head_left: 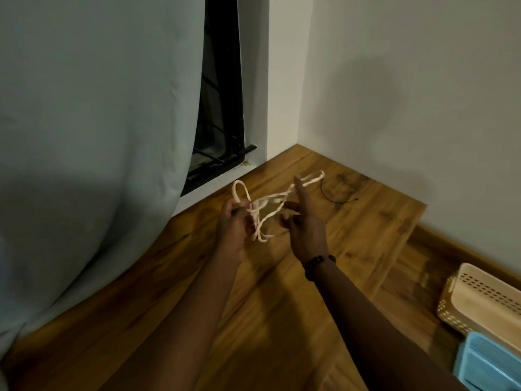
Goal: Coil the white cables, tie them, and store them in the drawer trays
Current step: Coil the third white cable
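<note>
Two hands hold a white cable (267, 204) in the air above the wooden floor (282, 306): left hand (235, 221) clenches one looped end, right hand (306, 230) hooks strands over its raised forefinger; cream tray (485, 300) and blue tray (490, 365) sit well apart at right

**A corner of a room in a home**

We look down into the corner of a dim domestic room. A wood-grain laminate floor (296, 320) meets plain pale walls (408, 94), with a wooden skirting board (462, 249) along the right wall. On the left a long grey-green curtain (93, 136) hangs to the floor, partly covering a dark window with bars (220, 108). At the lower right edge sit a cream perforated plastic tray (485, 294) and a blue tray (490, 362), ordinary household organisers.
</note>
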